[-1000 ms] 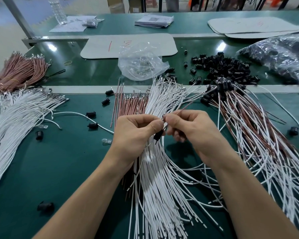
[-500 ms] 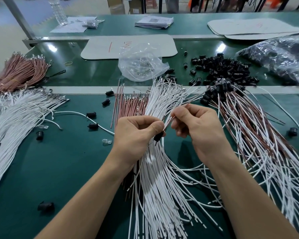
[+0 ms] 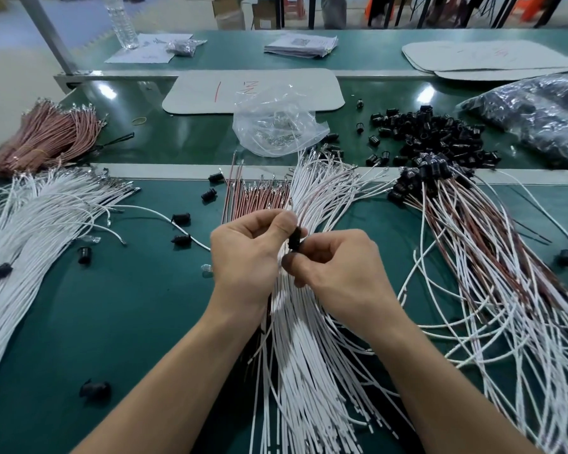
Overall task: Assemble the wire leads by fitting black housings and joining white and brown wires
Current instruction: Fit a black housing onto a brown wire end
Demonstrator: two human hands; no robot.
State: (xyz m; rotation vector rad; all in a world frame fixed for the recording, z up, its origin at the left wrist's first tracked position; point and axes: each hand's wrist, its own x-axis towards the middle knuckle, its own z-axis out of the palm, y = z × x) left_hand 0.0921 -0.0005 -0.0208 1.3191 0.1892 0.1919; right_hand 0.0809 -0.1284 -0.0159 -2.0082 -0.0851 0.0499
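My left hand (image 3: 246,253) pinches a small black housing (image 3: 295,238) between thumb and fingers above the middle of the green table. My right hand (image 3: 338,270) sits just below and right of it, fingers curled, pinching at the housing's lower end; any wire in it is hidden. Under both hands lies a fan of white wires (image 3: 309,339) with brown wires (image 3: 256,199) beside it. Finished leads with black housings (image 3: 492,257) spread to the right.
A heap of loose black housings (image 3: 436,136) and a clear plastic bag (image 3: 276,126) lie at the back. White wires (image 3: 30,224) and a brown bundle (image 3: 46,136) fill the left. Stray housings (image 3: 94,391) dot the mat. A dark bag (image 3: 538,109) sits far right.
My right hand has dropped from up beside the housing to just below it and closed in on it. My left hand still holds the housing, raised slightly.
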